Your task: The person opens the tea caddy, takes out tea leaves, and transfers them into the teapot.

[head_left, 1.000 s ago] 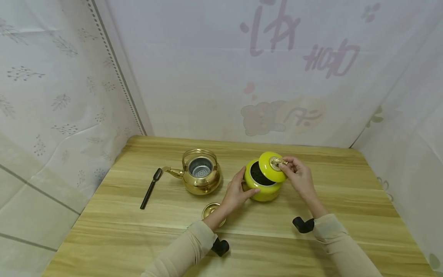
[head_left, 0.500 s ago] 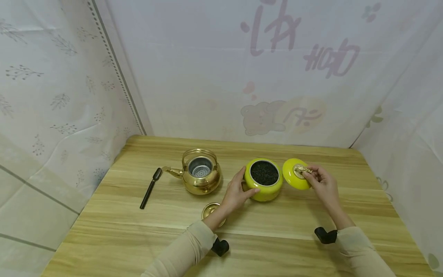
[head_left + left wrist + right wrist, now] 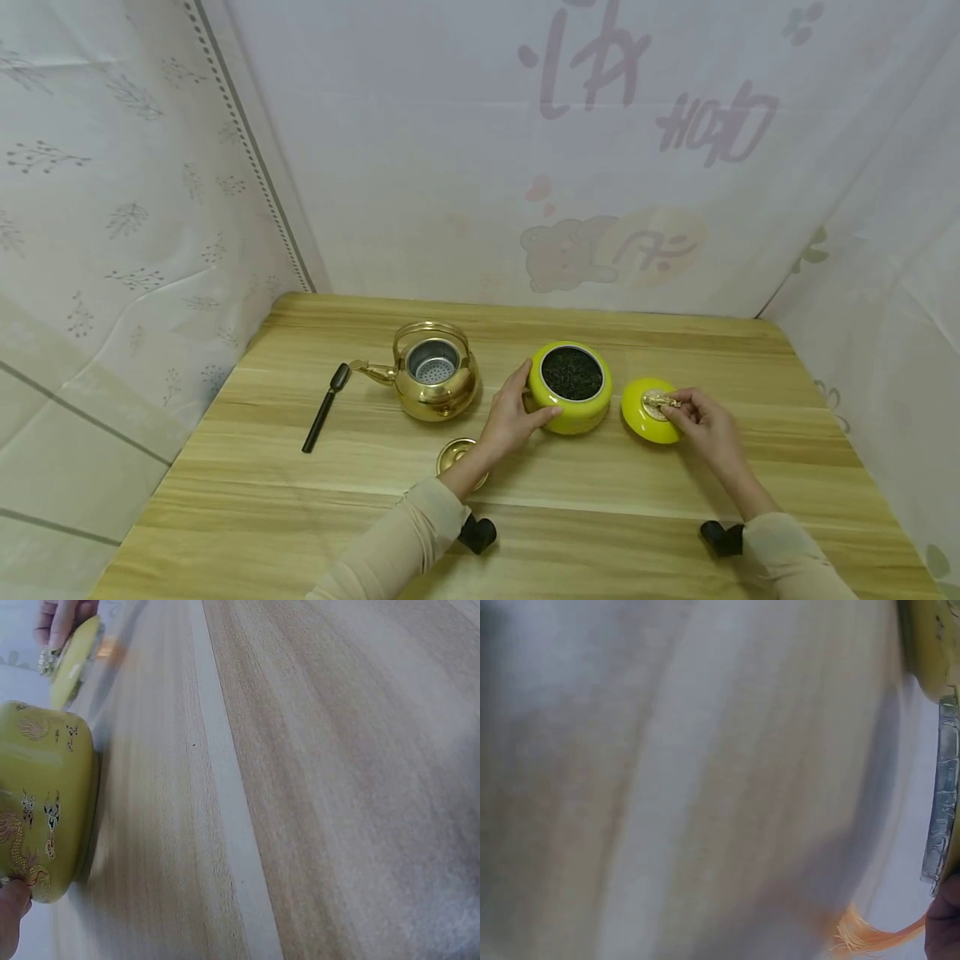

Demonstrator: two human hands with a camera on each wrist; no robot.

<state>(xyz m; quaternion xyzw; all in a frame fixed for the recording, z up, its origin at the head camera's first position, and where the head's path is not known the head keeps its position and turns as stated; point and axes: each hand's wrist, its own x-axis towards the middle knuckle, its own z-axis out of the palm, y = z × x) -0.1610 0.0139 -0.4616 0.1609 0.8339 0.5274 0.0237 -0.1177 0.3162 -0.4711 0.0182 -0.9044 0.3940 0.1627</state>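
Observation:
A yellow lidded jar (image 3: 573, 419), its mouth uncovered and full of dark tea leaves (image 3: 572, 373), stands right of centre. My left hand (image 3: 512, 423) grips its left side, thumb toward the front; dragon patterns show on the jar (image 3: 45, 787) in the left wrist view. Just right of the jar, my right hand (image 3: 708, 427) pinches the gold knob of the yellow lid (image 3: 637, 421). That lid (image 3: 77, 660) is tilted and low over the table in the left wrist view. A clear ridged ring (image 3: 943, 795) runs along its underside in the right wrist view.
A gold teapot (image 3: 435, 404) with a perforated strainer in its mouth stands left of the jar. A black scoop (image 3: 322, 417) lies by its spout. The small gold lid (image 3: 452, 454) is partly hidden under my left forearm. An orange tassel (image 3: 862, 937) shows near the right hand.
My right hand has carried the yellow lid off the jar to the right, then lower and nearer to me. The tea leaves have come fully into view. The left hand stays on the jar.

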